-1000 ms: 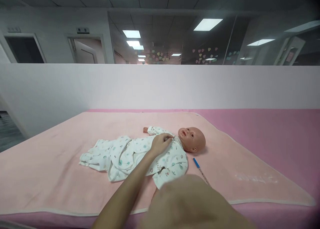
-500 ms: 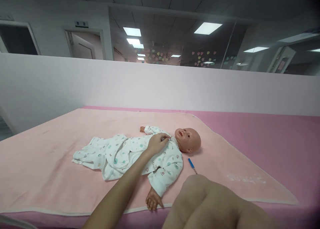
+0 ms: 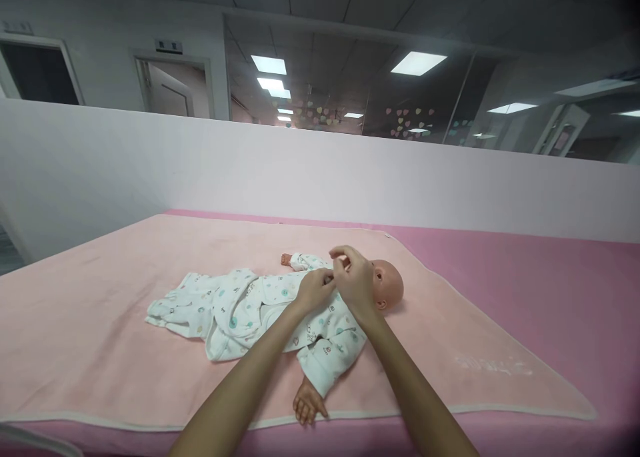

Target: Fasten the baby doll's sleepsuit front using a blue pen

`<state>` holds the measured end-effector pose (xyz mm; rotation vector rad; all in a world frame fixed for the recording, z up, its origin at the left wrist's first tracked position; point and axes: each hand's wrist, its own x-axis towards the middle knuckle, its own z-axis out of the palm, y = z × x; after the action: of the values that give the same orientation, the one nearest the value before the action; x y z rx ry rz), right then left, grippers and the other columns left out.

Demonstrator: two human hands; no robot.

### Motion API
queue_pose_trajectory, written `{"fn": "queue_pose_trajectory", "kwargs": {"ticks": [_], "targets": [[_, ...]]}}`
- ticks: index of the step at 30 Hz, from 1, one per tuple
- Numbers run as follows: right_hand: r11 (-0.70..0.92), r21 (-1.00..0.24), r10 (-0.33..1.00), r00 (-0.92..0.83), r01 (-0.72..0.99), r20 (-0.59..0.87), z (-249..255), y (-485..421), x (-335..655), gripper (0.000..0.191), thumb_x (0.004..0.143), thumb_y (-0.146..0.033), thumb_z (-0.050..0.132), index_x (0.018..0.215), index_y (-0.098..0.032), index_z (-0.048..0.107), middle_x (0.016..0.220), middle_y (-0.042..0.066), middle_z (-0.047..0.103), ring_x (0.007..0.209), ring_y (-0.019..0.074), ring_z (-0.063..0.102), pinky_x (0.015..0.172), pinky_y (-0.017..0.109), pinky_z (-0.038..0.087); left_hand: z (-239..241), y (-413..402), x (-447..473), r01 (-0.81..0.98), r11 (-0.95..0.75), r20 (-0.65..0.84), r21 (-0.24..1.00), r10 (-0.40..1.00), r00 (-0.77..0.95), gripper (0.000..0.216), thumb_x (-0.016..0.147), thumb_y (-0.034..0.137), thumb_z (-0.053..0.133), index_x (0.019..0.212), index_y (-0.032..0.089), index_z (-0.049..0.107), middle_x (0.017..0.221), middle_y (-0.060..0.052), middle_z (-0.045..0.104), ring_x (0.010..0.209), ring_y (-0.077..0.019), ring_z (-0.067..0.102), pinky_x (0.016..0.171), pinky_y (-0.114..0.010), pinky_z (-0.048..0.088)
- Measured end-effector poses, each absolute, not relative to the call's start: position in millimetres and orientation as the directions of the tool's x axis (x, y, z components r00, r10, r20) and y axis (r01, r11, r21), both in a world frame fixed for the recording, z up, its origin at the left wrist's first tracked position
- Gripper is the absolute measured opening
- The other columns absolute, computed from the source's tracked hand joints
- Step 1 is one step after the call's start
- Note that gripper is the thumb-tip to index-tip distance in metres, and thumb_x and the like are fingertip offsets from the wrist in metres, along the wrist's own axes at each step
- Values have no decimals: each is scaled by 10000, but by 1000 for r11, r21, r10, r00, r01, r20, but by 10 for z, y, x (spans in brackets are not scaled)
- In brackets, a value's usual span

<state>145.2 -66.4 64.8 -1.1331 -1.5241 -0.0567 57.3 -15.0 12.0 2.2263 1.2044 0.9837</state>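
Note:
A baby doll (image 3: 387,285) lies on its back, head to the right, in a white printed shirt (image 3: 333,330). At the upper chest, near the collar, my left hand (image 3: 314,289) has its fingers curled closed on the shirt's cloth. A small dark grey spot shows between its thumb and fingers, too small to name. My right hand (image 3: 354,278) is beside it, over the doll's neck and chin, with index finger and thumb bent toward each other. What the right fingers hold, if anything, is hidden. The doll's mouth and collar are covered by this hand.
A peach blanket (image 3: 100,297) with a pale edge lies under the doll on a pink surface (image 3: 565,290). Behind it stands a low white partition (image 3: 320,177). The doll's near hand (image 3: 309,402) rests close to the blanket's front edge.
My right hand has moved from the near right up to the collar, beside my left hand. The left has stayed put. The blue stick beside the doll's shoulder is out of sight.

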Motion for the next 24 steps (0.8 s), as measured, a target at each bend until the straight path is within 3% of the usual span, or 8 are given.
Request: {"fn": "queue_pose_trajectory", "kwargs": {"ticks": [2,6,13,20,24], "targets": [[364,-557,715,158,747,681,453,-519,1601,231,643,-109,392,734,-185,590,746,20,625,674,149,533,580,259,386,99,-126,580,502,-578,435,643,815,383,265,755,231,400,825,184,651,774,4,653,704,-138,557,656,-225,400],[248,-467,719,162,849,676,53,-440,1825,202,665,-121,404,747,-174,582,738,46,621,658,162,528,555,259,350,69,-92,586,447,-603,462,661,796,391,291,765,227,386,879,225,654,912,16,655,838,-144,566,742,-228,400],[356,-402,646,88,844,758,-201,-428,1868,183,707,-163,402,748,-174,579,714,33,608,656,143,537,589,234,379,40,-80,590,416,-562,434,715,823,366,289,753,248,424,977,226,606,840,23,656,747,-119,578,669,-207,414],[456,-443,553,144,772,821,-269,-448,1878,212,738,-173,410,870,-177,576,734,22,599,564,115,503,543,232,405,96,-137,556,426,-579,419,695,807,416,267,747,286,456,945,241,629,790,25,651,697,-117,561,632,-208,405],[530,-393,460,135,752,878,-277,-442,1880,172,762,-159,424,834,-177,579,673,14,586,524,101,480,526,230,412,150,-195,531,415,-612,423,673,779,464,306,711,297,506,990,254,622,907,18,643,741,-130,551,658,-217,409]]}}
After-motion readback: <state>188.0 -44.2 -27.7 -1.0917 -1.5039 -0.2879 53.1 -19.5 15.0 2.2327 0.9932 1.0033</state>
